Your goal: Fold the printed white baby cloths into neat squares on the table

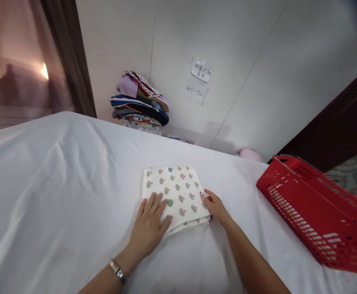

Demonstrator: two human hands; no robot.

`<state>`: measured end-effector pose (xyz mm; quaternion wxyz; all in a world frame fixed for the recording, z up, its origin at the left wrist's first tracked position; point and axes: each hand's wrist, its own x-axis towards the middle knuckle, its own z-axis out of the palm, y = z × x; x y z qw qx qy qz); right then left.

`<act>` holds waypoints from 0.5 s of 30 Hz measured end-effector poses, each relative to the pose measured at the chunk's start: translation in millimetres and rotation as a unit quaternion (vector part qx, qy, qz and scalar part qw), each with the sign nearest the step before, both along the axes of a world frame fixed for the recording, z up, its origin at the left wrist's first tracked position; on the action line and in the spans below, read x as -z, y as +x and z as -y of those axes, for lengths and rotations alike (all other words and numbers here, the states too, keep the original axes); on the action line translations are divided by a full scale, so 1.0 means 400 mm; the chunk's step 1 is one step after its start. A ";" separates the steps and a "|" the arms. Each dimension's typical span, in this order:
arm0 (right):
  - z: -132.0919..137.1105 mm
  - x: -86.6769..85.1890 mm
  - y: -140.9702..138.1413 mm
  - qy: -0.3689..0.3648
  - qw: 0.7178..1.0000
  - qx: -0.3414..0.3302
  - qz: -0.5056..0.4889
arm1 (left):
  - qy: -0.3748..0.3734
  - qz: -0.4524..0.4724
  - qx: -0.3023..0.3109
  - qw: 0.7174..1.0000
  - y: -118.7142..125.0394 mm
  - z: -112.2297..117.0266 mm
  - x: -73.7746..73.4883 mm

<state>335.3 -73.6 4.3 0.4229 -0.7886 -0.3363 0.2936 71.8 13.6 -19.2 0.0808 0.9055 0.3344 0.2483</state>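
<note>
A white cloth [178, 188] printed with grey, red, blue and green mushrooms lies folded into a thick rough square on the white-covered surface. My left hand [149, 222] rests flat on its lower left part, fingers spread and palm down. At the right edge, my right hand [216, 207] holds the cloth, thumb side on top; its lower fingers are partly hidden by the hand itself. Several folded layers show along the near edge of the cloth.
The white sheet [58, 196] has wrinkles to the left. A red plastic basket [313, 204] stands at the right. Behind the far edge rises a stack of folded clothes [141, 102] against the white wall, with paper notes [200, 72]. A brown curtain [69, 57] hangs at left.
</note>
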 end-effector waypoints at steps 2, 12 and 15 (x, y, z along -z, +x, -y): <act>0.044 0.005 -0.013 0.003 1.000 0.007 -0.026 | -0.006 0.003 0.001 1.000 0.001 -0.001 -0.002; 0.107 0.001 -0.046 0.072 0.996 0.043 -0.039 | -0.022 0.005 0.004 1.000 0.007 -0.003 -0.011; 0.109 -0.004 -0.050 0.080 0.994 0.056 -0.039 | -0.031 0.001 0.006 0.999 0.008 -0.002 -0.017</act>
